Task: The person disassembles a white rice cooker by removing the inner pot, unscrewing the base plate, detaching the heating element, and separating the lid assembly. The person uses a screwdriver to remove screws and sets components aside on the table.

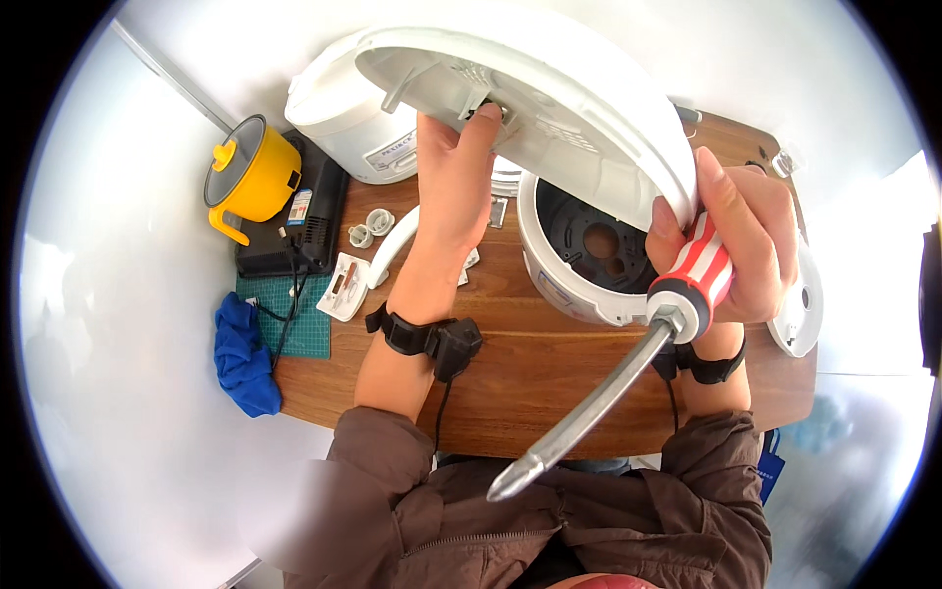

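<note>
A large white plastic shell (599, 98), curved and hollow with ribs and vent slots inside, is held up tilted over the table. My left hand (453, 167) is closed on it, the thumb pressing a small metal-looking part (505, 113) inside; the other fingers are hidden. My right hand (751, 231) grips a screwdriver (608, 385) with a red-and-white striped handle, its metal tip pointing down toward me. The same hand's fingers also touch the shell's right edge. Below the shell stands an open white round appliance body (549, 278) with a dark perforated plate inside.
At the back left stands a white rice cooker (339, 103). A yellow pot (257, 177) sits on a black device (324, 211). A green mat (312, 314), a blue cloth (243, 358), small white parts (343, 287), a curved white handle (392, 245) and a white panel (800, 309) lie around.
</note>
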Action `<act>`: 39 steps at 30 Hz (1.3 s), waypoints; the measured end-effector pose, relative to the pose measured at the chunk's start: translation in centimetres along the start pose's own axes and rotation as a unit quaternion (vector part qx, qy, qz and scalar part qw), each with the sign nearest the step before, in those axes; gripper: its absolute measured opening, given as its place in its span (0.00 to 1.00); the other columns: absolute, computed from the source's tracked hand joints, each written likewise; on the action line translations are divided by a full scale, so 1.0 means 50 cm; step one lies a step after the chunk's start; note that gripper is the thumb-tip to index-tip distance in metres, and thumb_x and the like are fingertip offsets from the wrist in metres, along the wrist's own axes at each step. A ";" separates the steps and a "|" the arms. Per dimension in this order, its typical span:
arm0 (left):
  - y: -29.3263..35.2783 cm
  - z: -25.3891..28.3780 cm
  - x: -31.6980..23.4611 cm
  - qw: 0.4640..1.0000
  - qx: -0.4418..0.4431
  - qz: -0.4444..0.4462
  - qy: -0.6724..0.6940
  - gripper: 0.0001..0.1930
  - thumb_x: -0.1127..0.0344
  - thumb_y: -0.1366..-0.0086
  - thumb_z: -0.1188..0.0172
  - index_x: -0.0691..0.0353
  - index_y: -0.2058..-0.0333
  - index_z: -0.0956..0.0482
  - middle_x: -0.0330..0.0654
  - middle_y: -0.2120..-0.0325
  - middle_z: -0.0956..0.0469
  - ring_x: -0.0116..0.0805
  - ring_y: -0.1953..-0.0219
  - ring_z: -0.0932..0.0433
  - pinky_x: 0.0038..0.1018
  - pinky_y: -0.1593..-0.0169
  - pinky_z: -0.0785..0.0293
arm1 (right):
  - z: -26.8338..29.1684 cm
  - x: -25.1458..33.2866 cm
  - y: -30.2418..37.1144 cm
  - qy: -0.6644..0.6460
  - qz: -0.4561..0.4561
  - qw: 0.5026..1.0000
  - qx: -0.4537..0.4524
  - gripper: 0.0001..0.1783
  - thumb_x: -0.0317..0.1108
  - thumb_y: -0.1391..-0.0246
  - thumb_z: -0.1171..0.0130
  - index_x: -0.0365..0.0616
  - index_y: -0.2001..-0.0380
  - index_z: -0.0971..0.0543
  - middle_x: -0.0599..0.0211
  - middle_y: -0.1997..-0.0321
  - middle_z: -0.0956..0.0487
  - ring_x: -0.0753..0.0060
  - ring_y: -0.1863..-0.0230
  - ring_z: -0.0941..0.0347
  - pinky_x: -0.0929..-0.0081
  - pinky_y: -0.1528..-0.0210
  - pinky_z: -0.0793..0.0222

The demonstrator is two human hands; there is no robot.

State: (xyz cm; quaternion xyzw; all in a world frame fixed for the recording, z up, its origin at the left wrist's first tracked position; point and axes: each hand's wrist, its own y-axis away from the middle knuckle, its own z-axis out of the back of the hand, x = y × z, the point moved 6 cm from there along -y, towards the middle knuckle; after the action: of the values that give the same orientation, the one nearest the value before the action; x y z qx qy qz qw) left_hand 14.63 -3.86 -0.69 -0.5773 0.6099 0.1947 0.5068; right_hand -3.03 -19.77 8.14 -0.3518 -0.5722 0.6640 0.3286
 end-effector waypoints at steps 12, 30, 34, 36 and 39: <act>-0.002 -0.004 0.006 0.995 -0.020 -0.022 0.096 0.25 0.49 0.21 0.52 0.62 0.37 0.31 0.39 0.42 0.26 0.33 0.41 0.27 0.34 0.38 0.31 | 0.006 -0.027 -0.010 0.019 -0.062 0.998 -0.005 0.26 0.25 0.64 0.20 0.35 0.56 0.14 0.63 0.70 0.20 0.74 0.74 0.25 0.81 0.74 0.30; 0.015 0.023 -0.057 0.979 -0.128 -0.145 0.061 0.29 0.43 0.20 0.57 0.64 0.36 0.33 0.42 0.40 0.27 0.33 0.39 0.30 0.32 0.34 0.33 | -0.018 0.004 -0.020 0.112 -0.209 0.952 0.192 0.21 0.37 0.67 0.17 0.42 0.69 0.17 0.70 0.68 0.21 0.71 0.69 0.25 0.75 0.68 0.28; 0.028 0.015 -0.067 0.977 -0.111 -0.178 0.022 0.30 0.44 0.19 0.57 0.66 0.36 0.33 0.43 0.42 0.26 0.31 0.40 0.30 0.30 0.34 0.35 | -0.029 0.002 -0.020 0.144 -0.165 0.951 0.216 0.21 0.38 0.67 0.18 0.43 0.69 0.16 0.70 0.69 0.22 0.69 0.70 0.25 0.74 0.69 0.29; 0.034 0.011 -0.068 0.975 -0.109 -0.194 0.015 0.30 0.44 0.19 0.57 0.67 0.36 0.33 0.43 0.42 0.26 0.31 0.40 0.30 0.30 0.34 0.36 | -0.032 0.000 -0.018 0.148 -0.157 0.953 0.213 0.21 0.39 0.67 0.18 0.43 0.69 0.16 0.70 0.70 0.23 0.69 0.70 0.25 0.74 0.69 0.30; 0.037 0.001 -0.075 0.971 -0.098 -0.220 0.011 0.30 0.45 0.19 0.58 0.68 0.36 0.34 0.43 0.43 0.26 0.31 0.40 0.30 0.29 0.34 0.36 | -0.033 -0.005 -0.013 0.146 -0.168 0.950 0.219 0.21 0.39 0.68 0.19 0.44 0.69 0.16 0.71 0.69 0.23 0.68 0.70 0.26 0.74 0.69 0.30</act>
State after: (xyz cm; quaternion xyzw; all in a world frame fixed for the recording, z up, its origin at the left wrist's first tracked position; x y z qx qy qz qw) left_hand 12.29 -1.42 1.82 -0.7459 0.4520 0.1305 0.4714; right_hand -1.47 -19.02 8.63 -0.2628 -0.4096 0.6494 0.5843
